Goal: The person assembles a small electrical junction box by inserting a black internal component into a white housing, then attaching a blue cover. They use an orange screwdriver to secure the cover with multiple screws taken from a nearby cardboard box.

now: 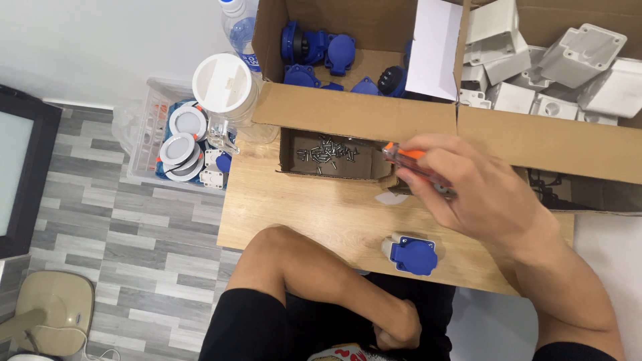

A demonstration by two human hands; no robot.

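Right hand [478,194] over the tabletop [321,214], fingers clamped on an orange-handled screwdriver [414,167] beside the small box of screws [328,152]. Left hand [398,327] low, fingers curled, grip unclear. Blue-lidded socket [411,254] near the front edge. Best kept steady, tip low.

Both arms are bare from the shoulder edge of view down to the hands — no sleeves, watch, rings or gloves show on the left hand [394,327] or the right hand [481,194]. Black shorts cover the thighs — plain fabric, the knees left bare.
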